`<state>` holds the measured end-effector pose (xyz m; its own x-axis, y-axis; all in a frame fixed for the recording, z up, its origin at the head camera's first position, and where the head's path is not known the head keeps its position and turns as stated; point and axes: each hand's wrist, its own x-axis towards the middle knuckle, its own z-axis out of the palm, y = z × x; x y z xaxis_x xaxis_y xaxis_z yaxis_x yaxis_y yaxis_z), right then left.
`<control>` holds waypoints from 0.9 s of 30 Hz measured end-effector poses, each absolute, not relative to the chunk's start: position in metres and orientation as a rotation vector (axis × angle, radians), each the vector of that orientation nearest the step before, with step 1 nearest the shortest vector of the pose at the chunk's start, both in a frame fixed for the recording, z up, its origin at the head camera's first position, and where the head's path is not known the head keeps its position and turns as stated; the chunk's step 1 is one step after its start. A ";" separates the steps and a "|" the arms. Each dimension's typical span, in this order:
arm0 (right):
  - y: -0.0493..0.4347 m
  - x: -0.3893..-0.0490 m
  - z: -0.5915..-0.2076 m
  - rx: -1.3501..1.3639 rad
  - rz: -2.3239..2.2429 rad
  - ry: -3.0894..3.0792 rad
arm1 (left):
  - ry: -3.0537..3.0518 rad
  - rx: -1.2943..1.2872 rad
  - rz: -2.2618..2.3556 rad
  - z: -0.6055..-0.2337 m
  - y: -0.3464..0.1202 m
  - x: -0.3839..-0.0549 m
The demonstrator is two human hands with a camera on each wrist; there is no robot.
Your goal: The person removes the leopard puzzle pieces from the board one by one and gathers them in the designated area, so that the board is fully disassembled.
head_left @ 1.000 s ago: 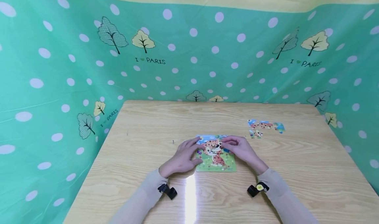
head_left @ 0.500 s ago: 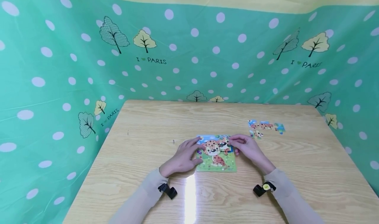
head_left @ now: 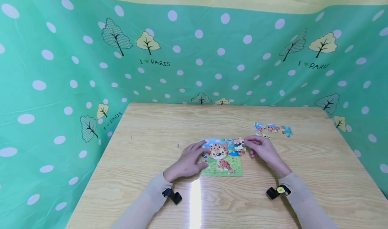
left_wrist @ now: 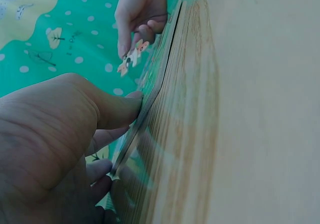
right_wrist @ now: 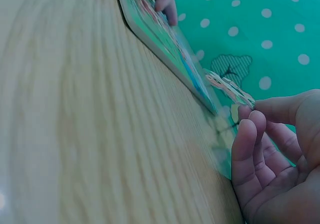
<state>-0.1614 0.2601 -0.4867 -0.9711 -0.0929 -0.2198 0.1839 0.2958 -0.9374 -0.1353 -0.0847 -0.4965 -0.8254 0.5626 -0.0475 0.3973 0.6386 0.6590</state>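
A cartoon leopard puzzle board (head_left: 222,171) lies flat on the table in the head view. Spread over its left edge, my left hand (head_left: 189,160) rests with fingers fairly straight and the thumb on the board. My right hand (head_left: 265,151) pinches a puzzle piece (head_left: 239,145) with a leopard-face print, just above the board's upper right edge. The right wrist view shows that piece (right_wrist: 230,89) tilted between thumb and fingertips, raised off the board. In the left wrist view, the left thumb (left_wrist: 117,109) touches the board's near edge.
Several loose puzzle pieces (head_left: 268,128) lie at the back right of the wooden table (head_left: 151,121); one is partly hidden by the right hand. A tiny dark bit (head_left: 178,145) lies left of the board. A green dotted cloth (head_left: 197,70) hangs around the table.
My right hand has moved right with the puzzle piece, from over the leopard's face to the board's right edge, uncovering the printed face. My left hand has stayed in place.
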 end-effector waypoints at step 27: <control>0.315 -0.164 -0.482 0.213 -1.710 2.433 | 2.603 0.788 0.984 -0.498 -0.086 -0.135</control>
